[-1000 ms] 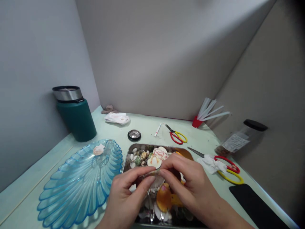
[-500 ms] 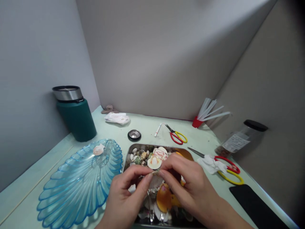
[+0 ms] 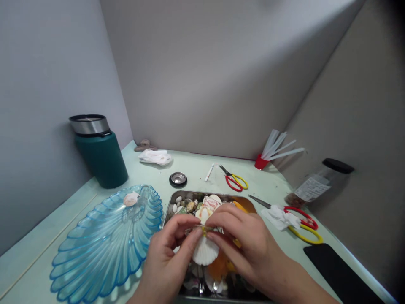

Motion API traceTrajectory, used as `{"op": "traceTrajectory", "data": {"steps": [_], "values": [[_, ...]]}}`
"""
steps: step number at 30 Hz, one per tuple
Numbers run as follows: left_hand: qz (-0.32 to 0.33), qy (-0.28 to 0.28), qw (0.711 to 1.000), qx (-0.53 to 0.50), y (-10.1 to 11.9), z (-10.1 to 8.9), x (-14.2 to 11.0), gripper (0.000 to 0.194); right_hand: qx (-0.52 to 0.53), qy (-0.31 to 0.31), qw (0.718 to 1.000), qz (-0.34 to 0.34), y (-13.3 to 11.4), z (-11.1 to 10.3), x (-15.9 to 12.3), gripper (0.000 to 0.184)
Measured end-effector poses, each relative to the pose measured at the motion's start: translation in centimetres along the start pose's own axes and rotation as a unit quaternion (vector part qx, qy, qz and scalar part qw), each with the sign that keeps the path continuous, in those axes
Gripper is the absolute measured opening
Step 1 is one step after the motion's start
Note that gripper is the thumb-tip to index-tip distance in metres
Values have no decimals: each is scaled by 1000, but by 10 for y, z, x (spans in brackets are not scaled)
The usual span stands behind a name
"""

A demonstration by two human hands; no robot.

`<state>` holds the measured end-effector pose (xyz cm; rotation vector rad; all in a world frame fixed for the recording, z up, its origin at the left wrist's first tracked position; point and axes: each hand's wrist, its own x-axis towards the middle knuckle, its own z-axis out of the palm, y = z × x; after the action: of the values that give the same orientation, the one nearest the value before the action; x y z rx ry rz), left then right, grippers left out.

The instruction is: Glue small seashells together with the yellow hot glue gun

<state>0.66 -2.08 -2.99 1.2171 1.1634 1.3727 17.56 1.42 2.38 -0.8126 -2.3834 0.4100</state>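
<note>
A white ribbed scallop shell (image 3: pixel 205 252) hangs between my two hands, above the metal tray (image 3: pixel 240 197). My left hand (image 3: pixel 171 255) pinches it at the narrow top with thumb and forefinger. From the other side my right hand (image 3: pixel 253 242) also has its fingers closed at that narrow end. A small yellowish bit and a thin edge show at the fingertips, too small to name. Below and behind lie many shells, among them an orange scallop shell (image 3: pixel 217 267), a red-and-white patterned shell (image 3: pixel 211 202) and small snail shells (image 3: pixel 190 206). My hands hide part of the tray.
At left stand a blue shell-shaped dish (image 3: pixel 104 249) holding one small shell (image 3: pixel 130 198), and a green bottle (image 3: pixel 103 160). Two scissors (image 3: pixel 236 181), a marker (image 3: pixel 209 173), a round lid (image 3: pixel 178 179), crumpled tissue (image 3: pixel 280 217), a jar (image 3: pixel 313 185) and a black phone-like slab (image 3: pixel 338 270) lie around.
The scallop shell between my hands has tipped, so its broad white ribbed face shows now. My right hand's fingers have shifted slightly left. The things on the table stay put.
</note>
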Motion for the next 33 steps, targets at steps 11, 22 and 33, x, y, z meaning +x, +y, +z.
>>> {"op": "traceTrajectory", "data": {"steps": [11,22,33], "values": [[6,-42,998,50,18,8,11,14,-33,16,999,34,-1,-7,-1,11],[-72,-34,996,-46,1,12,12,17,-111,-7,993,27,5,3,1,18],[-81,-39,995,-39,0,8,12,19,-103,8,994,22,5,8,2,19]]}}
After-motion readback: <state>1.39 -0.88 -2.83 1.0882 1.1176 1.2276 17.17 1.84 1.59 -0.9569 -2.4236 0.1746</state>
